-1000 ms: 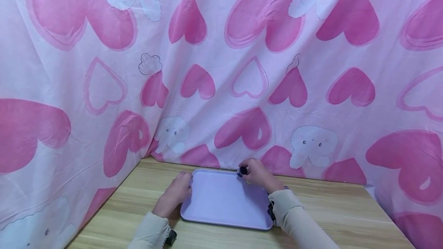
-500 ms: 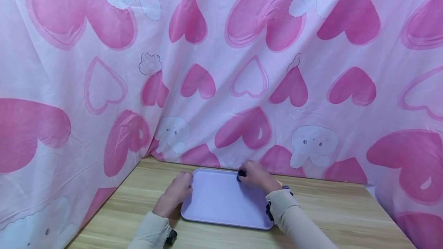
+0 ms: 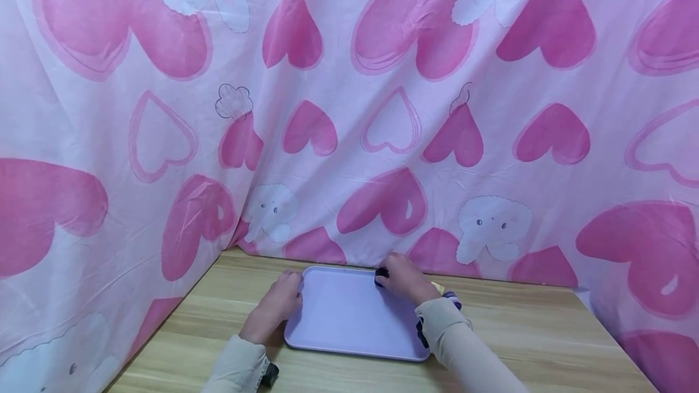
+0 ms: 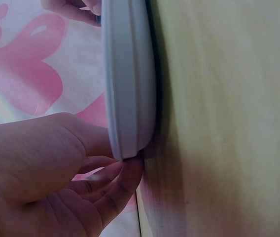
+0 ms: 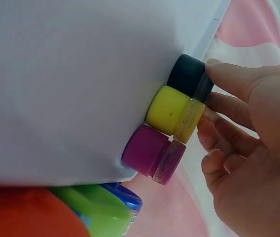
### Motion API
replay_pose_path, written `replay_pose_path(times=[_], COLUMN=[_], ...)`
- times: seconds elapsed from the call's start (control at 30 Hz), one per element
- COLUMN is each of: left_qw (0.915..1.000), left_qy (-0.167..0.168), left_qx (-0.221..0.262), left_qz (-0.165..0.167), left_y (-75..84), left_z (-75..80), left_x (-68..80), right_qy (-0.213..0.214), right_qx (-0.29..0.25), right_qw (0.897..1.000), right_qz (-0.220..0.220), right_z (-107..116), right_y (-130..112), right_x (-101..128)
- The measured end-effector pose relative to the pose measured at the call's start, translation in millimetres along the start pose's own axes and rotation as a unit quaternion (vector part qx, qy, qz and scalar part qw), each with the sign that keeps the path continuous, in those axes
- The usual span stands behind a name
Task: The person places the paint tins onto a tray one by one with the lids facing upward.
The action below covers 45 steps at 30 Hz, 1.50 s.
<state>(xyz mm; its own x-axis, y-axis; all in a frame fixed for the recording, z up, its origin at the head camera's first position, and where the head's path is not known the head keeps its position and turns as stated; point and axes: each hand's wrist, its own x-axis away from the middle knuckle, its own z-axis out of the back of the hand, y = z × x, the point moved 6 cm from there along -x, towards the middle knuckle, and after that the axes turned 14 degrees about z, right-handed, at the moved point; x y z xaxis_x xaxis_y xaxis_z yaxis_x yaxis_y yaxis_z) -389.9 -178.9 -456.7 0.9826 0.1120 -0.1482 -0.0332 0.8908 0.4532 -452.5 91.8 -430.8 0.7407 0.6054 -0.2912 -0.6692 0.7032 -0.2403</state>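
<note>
A pale lilac rectangular tray [image 3: 349, 320] lies on the wooden table. My left hand [image 3: 277, 302] grips its left rim, with the thumb above and curled fingers [image 4: 130, 177] at the underside. At the tray's far edge my right hand [image 3: 405, 278] pinches a small black jar [image 5: 185, 76] between thumb and fingers. Beside that jar in the right wrist view, a yellow jar [image 5: 167, 109] and a purple jar [image 5: 145, 150] stand in a touching row inside the tray. In the head view, the right hand hides these two.
Just outside the tray's right side, the right wrist view shows an orange item [image 5: 31, 212], a green one [image 5: 100, 207] and a blue one [image 5: 125, 195], all partly cut off or covered. A heart-patterned curtain [image 3: 311, 199] hangs behind the wooden table [image 3: 524, 326].
My right hand has lowered slightly with the black jar, bringing it down at the tray's far edge. The left hand and the tray have stayed in place.
</note>
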Motion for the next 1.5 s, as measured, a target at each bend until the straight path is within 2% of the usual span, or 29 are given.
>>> replay_pose_path(times=[0.23,0.47,0.73,1.1,1.3,1.43,1.5], left_qw=[1.0000,0.9999,0.9995,0.9999,1.0000,0.9998,0.9992], left_qy=[0.000,0.006,0.018,-0.001,-0.001,0.003,0.021], left_qx=[0.007,0.005,0.007,0.011,0.004,0.013,0.016], left_qz=[-0.005,-0.007,-0.024,-0.002,0.003,-0.011,-0.029], left_y=[0.8,-0.8,1.3,-1.5,-2.2,-4.6,-8.8], left_z=[0.6,1.0,4.7,2.3,3.6,0.9,-3.9], left_x=[1.6,0.7,1.8,0.0,1.7,-0.4,-4.2], right_qy=[0.004,0.026,0.018,-0.004,-0.004,-0.005,-0.006], right_qx=[-0.013,-0.004,-0.051,-0.098,-0.084,-0.082,-0.084], right_qw=[1.000,1.000,0.998,0.993,0.995,0.995,0.995], right_qz=[-0.005,-0.005,-0.042,-0.073,-0.048,-0.054,-0.060], right_z=[1,15,27,42,49,53,54], right_y=[4,15,31,58,69,74,77], right_x=[1,5,24,44,56,66,72])
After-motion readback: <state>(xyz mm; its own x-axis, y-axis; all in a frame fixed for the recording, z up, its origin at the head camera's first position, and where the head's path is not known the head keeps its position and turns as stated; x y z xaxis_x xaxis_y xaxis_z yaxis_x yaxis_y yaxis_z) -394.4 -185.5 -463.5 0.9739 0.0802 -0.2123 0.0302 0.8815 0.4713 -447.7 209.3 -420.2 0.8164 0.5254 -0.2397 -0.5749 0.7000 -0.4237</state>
